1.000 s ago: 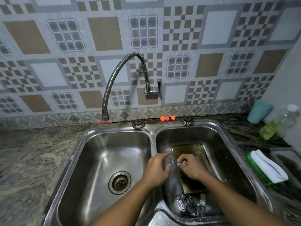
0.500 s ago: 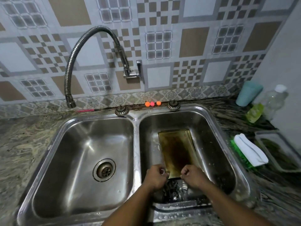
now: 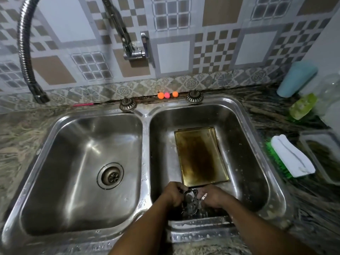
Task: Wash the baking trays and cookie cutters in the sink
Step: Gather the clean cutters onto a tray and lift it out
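Note:
A stained brown baking tray (image 3: pixel 199 155) lies flat in the right basin of the steel double sink (image 3: pixel 145 144). At the basin's near end my left hand (image 3: pixel 173 194) and my right hand (image 3: pixel 213 196) both grip a bunch of metal cookie cutters (image 3: pixel 190 200) between them. The cutters are partly hidden by my fingers. Both hands are just in front of the tray's near edge, not touching it.
The flexible faucet (image 3: pixel 24 52) hangs over the counter left of the sink, with no water running. The left basin has an open drain (image 3: pixel 110 175). On the right counter lie a white cloth on a green brush (image 3: pixel 292 159), a clear tray (image 3: pixel 323 157), a green sponge (image 3: pixel 301 105) and a teal cup (image 3: pixel 296 78).
My hands moved from above the tray back to the basin's near end and took hold of the cookie cutters. The camera tilted down and closer.

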